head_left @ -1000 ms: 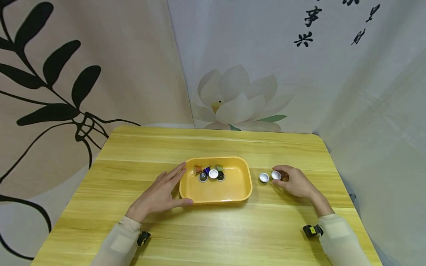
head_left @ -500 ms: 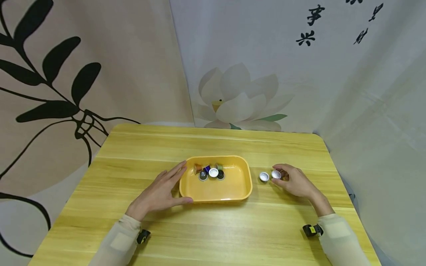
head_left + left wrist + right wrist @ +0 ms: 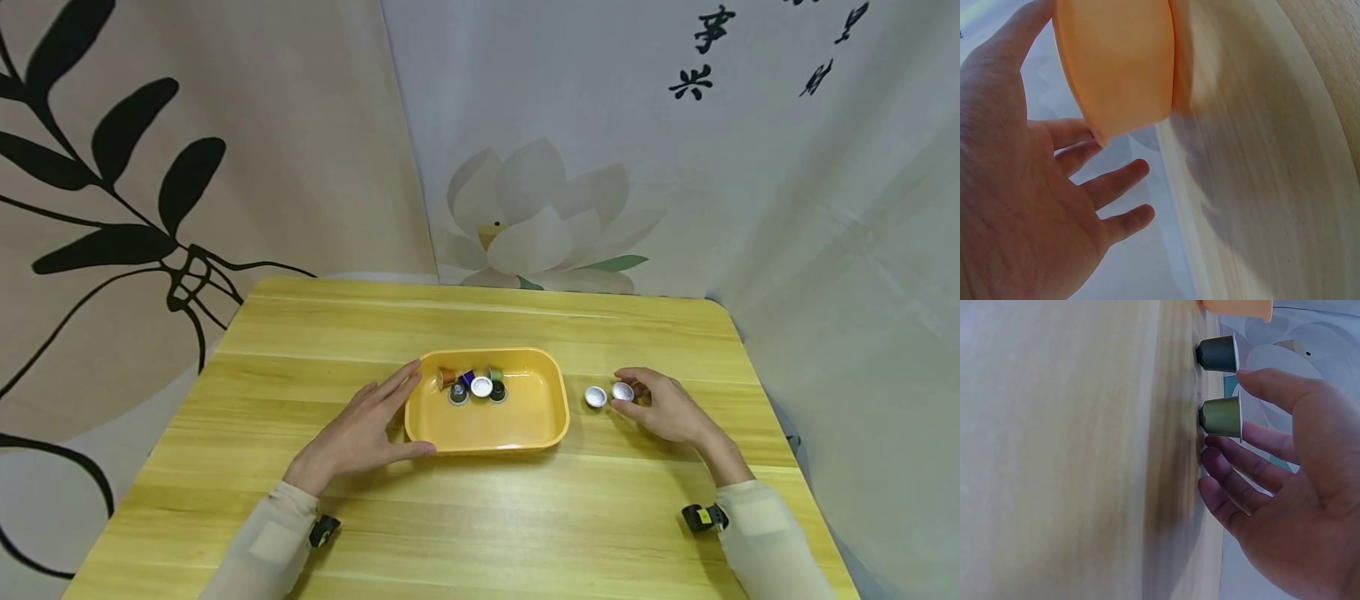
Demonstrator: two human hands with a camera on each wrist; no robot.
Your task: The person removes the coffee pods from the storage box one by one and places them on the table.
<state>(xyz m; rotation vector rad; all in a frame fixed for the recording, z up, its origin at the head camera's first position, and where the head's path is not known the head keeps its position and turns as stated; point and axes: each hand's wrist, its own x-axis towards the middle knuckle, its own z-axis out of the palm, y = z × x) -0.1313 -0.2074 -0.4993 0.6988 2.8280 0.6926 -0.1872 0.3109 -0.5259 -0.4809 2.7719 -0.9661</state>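
Note:
My left hand (image 3: 362, 435) rests at the left end of a yellow tray (image 3: 517, 444), fingers spread and nearly straight. Its thumb touches the front rim and a fingertip the back left corner. Within the tray lie several coffee capsules, among them an orange one (image 3: 446, 379), a blue one (image 3: 467, 381) and one with a white lid (image 3: 482, 387). My right hand (image 3: 671, 410) is around a green coffee capsule (image 3: 1221, 417), which stands lid up on the table. In the right wrist view a gap shows between thumb and capsule; the fingers lie loosely behind it.
A dark green capsule (image 3: 1217, 354) stands lid up on the wooden table (image 3: 480, 525), between the tray and the green one. Behind the table hangs a white curtain (image 3: 570, 100) with a printed lotus; a beige curtain (image 3: 300, 150) hangs at the left.
The head view has shifted very slightly, so the scene sits a little higher. Both hands, the tray and the capsules stay in place.

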